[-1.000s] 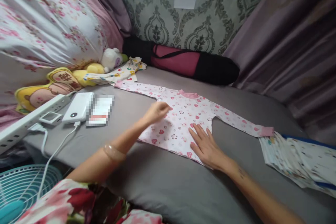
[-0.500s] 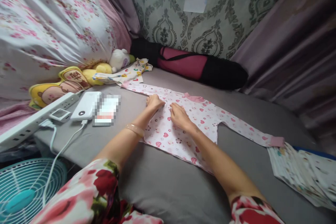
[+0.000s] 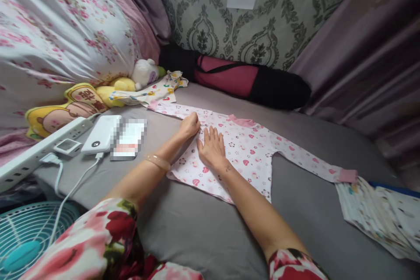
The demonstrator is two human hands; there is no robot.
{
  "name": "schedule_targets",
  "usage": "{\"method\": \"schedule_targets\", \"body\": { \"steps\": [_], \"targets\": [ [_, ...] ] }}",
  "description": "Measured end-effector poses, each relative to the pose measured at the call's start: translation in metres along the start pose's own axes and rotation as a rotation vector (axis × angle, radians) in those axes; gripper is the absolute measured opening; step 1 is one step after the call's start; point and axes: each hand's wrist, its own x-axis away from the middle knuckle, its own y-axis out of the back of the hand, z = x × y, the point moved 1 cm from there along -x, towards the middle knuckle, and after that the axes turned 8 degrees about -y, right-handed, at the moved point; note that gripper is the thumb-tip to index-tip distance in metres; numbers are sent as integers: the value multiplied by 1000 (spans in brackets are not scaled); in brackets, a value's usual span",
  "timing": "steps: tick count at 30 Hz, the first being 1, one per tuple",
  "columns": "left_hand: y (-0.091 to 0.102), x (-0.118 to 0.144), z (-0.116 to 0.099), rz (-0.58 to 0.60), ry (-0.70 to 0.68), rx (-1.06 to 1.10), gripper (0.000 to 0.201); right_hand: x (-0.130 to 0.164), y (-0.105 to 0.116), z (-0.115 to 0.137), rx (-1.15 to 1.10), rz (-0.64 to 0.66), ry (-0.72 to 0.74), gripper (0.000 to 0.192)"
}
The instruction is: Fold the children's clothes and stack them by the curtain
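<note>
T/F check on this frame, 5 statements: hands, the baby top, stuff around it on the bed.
1. Both hands are on the baby top. True: the left hand sits at its left shoulder, the right hand lies flat on its chest.
2. The top is folded in half. False: it lies spread out on the grey bed, both sleeves stretched sideways.
3. The white power bank has a cable plugged in. True.
4. The right hand holds a stack of cloths. False: the folded stack lies untouched at the far right, past the sleeve cuff.
5. A plush toy lies near the floral bedding. True.
</note>
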Motion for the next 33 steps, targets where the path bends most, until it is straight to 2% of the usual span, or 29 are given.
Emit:
{"method": "schedule_targets", "body": {
  "steps": [4,8,13,16,18,20,21,22,24,26,27,28,30,33],
  "targets": [
    [5,5,18,10,-35,6,23,1,6,0,11,36,62,66],
    [25,24,36,58,11,44,25,12,10,8,18,144,153,68],
    [47,65,44,197,57,127,29,60,14,37,-71,294,297,73],
    [52,89,41,246,83,162,30,101,27,54,-186,387,470,70],
    [52,103,38,262,82,138,28,123,41,56,-278,500,647,62],
    [50,115,32,213,33,83,26,134,54,46,-381,621,803,53],
    [48,120,28,157,-21,49,25,134,60,35,-431,627,812,51],
    [44,124,22,92,-98,21,24,130,63,21,-464,576,763,51],
    [33,131,7,12,-325,-1,25,114,65,-14,-429,308,517,50],
    [16,134,-9,55,-563,-4,31,96,60,-53,-245,83,216,54],
    [8,134,-15,99,-636,-20,36,90,56,-70,-139,40,90,57],
    [0,133,-20,139,-662,-51,42,86,52,-84,-51,32,8,59],
    [-12,130,-23,210,-620,-119,53,85,45,-103,82,39,-76,61],
    [-18,127,-15,275,-543,-159,62,99,40,-113,178,48,-67,62]
  ]
}}
